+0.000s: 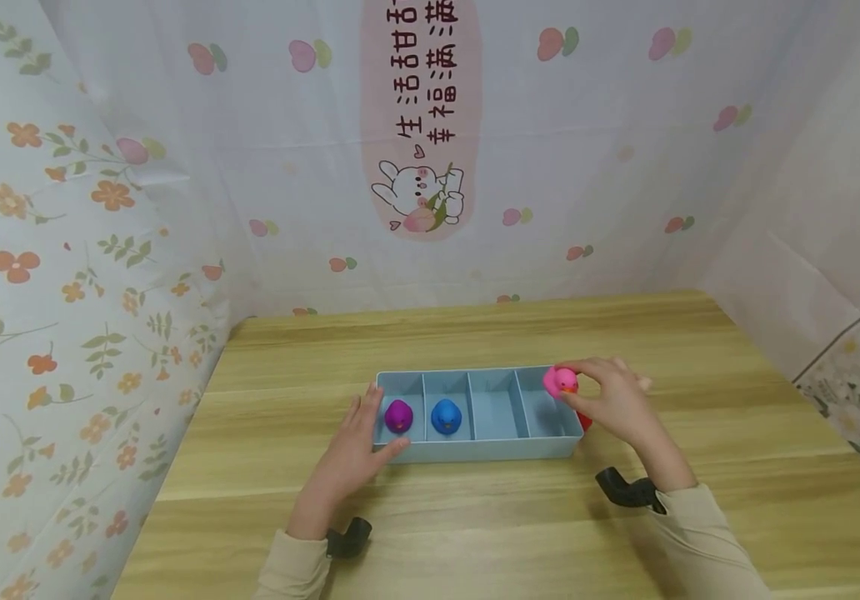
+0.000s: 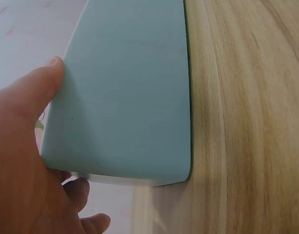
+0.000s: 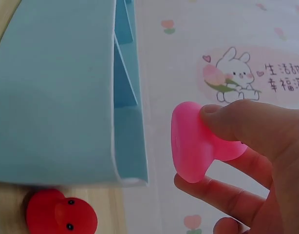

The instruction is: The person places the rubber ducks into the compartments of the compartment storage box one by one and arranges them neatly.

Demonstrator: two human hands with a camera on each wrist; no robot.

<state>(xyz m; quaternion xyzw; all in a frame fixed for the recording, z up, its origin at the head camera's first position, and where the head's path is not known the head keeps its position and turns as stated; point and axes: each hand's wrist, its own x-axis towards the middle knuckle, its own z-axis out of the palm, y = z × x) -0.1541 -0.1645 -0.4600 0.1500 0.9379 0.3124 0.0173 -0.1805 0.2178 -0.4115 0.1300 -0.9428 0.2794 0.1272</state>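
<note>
At the nine o'clock end of a pale-blue four-compartment tray [image 1: 467, 451], seen on my remote feed, the left hand [image 1: 351, 450] lay spread about the near corner, thumb touching the front rim, the other fingers reaching loosely along the end, none clenched. Between two and three o'clock from the tray's centre, the right hand [image 1: 616, 402] grasped a pink toy duck [image 1: 561, 381] between thumb and fingertips, over the far corner of the end compartment; my right wrist view showed a gap between duck and tray.

Inside the nine o'clock compartment sat a purple toy duck [image 1: 398, 417]; a blue toy duck [image 1: 447, 416] occupied the next one toward three. Just outside the tray's three o'clock end, a red toy duck [image 3: 62, 214] rested on the wood-grain table [image 1: 475, 517], mostly hidden in my head view. At twelve o'clock I saw a white backdrop [image 1: 287, 125] bearing a cartoon rabbit [image 1: 406, 190]; at ten hung a floral curtain [image 1: 62, 275].
</note>
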